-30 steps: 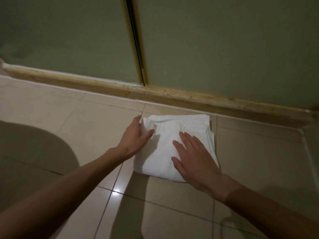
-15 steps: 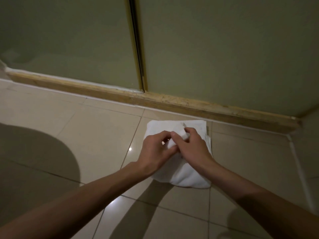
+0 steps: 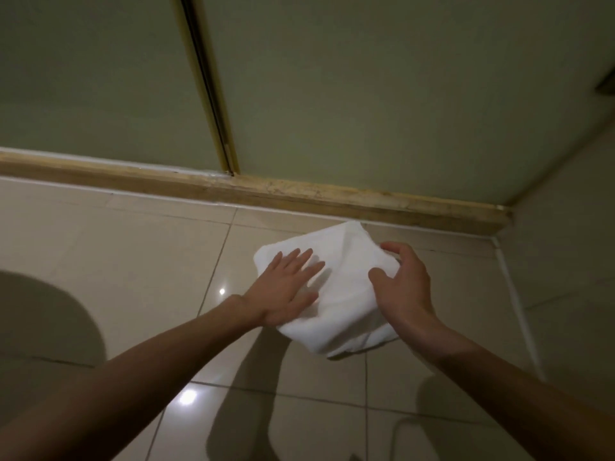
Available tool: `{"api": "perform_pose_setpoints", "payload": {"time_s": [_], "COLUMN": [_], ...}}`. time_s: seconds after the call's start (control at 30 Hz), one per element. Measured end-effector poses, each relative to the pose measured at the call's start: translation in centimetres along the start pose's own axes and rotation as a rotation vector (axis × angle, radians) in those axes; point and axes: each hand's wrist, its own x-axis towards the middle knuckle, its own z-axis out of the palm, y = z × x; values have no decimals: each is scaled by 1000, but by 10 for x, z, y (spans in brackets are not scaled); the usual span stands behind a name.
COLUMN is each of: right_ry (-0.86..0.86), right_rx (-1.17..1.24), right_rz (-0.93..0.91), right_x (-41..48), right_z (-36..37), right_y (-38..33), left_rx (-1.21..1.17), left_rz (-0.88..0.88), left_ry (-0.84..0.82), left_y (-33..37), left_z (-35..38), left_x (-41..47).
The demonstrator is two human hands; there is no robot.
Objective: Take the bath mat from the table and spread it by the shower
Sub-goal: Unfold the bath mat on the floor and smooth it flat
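On the tiled floor, close to the shower's wooden threshold and below the frosted sliding panels, lies the white bath mat, folded into a thick bundle. Left hand flat on the mat's left part, fingers spread and open, pressing down, gripping nothing. Right hand cupped at the mat's right edge, fingers curled over the cloth; whether they pinch a layer cannot be told, as the fingertips are hidden. Mat sits off the desk already, so carrying looks done; unfolding is the step in hand. Judgement: to do it well, keep the left palm as an anchor, catch only the top layer with the right, and draw it out along the threshold instead of lifting the whole bundle. Then smooth outward from the middle, long edge parallel to the threshold, near it but not riding up on the wood. Glossy tiles suggest the mat may slide; press while pulling.
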Motion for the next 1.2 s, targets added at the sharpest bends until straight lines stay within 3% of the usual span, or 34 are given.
{"api": "perform_pose_setpoints", "payload": {"time_s": [0.1, 0.23, 0.93, 1.2], "right_ry": [57, 110, -21, -81], "right_rx": [-38, -76, 5, -72], "right_rz": [-29, -71, -215, -87], "right_x": [0, 1, 7, -7], "right_z": [-18, -32, 36, 29], "right_y": [8, 19, 8, 39], "left_rx": [206, 357, 157, 174], "left_rz": [44, -69, -738, -753], "left_ry": [-124, -142, 28, 105], "left_y": [1, 10, -56, -58], "left_z": [18, 33, 20, 30], "left_x": [12, 17, -48, -47]}}
